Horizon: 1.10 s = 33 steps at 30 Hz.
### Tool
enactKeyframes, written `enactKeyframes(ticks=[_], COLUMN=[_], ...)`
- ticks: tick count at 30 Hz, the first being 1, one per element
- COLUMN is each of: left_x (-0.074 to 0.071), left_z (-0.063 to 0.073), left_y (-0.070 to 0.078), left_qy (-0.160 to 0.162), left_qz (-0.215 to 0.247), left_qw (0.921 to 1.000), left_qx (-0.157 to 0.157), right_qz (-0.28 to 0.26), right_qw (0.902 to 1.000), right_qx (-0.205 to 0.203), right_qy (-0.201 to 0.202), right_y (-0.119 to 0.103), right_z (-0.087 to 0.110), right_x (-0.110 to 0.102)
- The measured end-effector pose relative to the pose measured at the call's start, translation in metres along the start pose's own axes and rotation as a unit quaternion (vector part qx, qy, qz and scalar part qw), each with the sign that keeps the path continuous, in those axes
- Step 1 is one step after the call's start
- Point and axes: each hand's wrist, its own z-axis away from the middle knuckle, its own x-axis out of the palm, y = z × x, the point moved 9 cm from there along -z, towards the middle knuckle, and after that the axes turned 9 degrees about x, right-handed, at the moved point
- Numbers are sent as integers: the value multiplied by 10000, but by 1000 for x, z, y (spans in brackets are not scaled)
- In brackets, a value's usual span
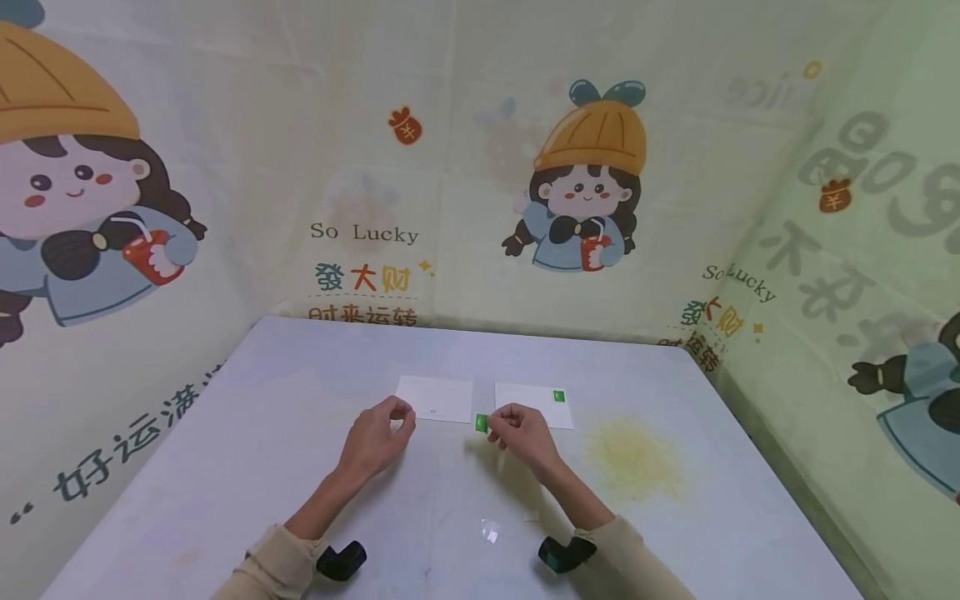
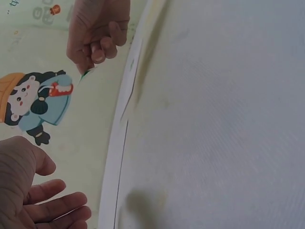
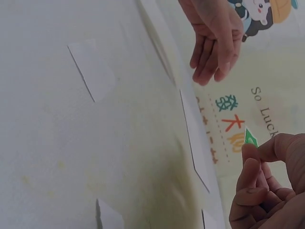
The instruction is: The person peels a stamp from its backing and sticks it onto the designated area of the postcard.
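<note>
My right hand (image 1: 521,433) pinches a small green stamp (image 1: 481,423) between thumb and forefinger, above the table in front of the gap between two white cards. In the right wrist view the green stamp (image 3: 250,138) pokes up beyond the fingertips. The right white card (image 1: 528,407) bears another green stamp (image 1: 558,396) in its upper right corner. Beside it lies the left white card (image 1: 442,400), with tiny print at its lower edge. My left hand (image 1: 378,437) hovers by that card's left end, thumb apart from loosely bent fingers, holding nothing.
Small whitish scraps (image 1: 490,530) lie on the table (image 1: 300,400) between my forearms. A yellow stain (image 1: 636,458) marks the tabletop at right. Dark wrist devices (image 1: 342,562) sit by both cuffs. A printed cloth wall (image 1: 465,192) stands behind the table's far edge.
</note>
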Motion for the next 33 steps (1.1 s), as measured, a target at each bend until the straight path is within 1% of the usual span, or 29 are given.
enactKeyframes(ticks=[7, 14, 18, 28, 33], left_x=[4, 7, 10, 16, 22], left_z=[-3, -8, -10, -15, -18], left_y=[-6, -12, -16, -27, -34], left_qy=[-82, -153, -241, -488, -670], left_qz=[-402, -665, -754, -757, -953], left_qw=[9991, 9974, 9967, 9959, 9932], left_qx=[140, 238, 195, -7, -42], right_qz=[30, 91, 178, 229, 243], right_qw=[9999, 9994, 9989, 9978, 9964], right_qx=[144, 270, 364, 538, 726], right_qy=[59, 191, 245, 304, 370], right_y=[1, 1, 3, 5, 9], right_z=[-12, -24, -31, -51, -59], right_x=[2, 4, 6, 10, 12])
